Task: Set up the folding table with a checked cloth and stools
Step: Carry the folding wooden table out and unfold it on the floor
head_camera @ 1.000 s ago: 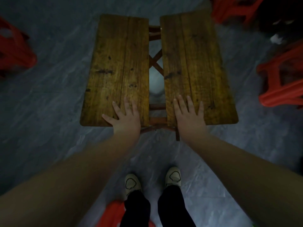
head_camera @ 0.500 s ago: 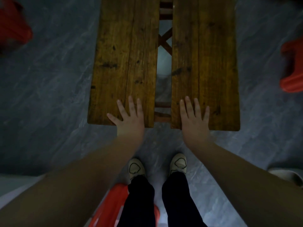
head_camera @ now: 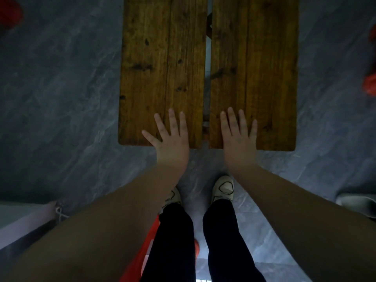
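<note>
The left hand lies flat with fingers straight and spread on the left wooden half of the folding table, at the near edge of the worktop. The right hand lies flat on the right half. Neither hand grasps anything. A narrow gap separates the halves.

The brown wooden folding table is showing knotty, grainy planks under a dull varnish. The grey marbled floor is looking smooth and faintly glossy, and the red plastic stool is looking smooth.
</note>
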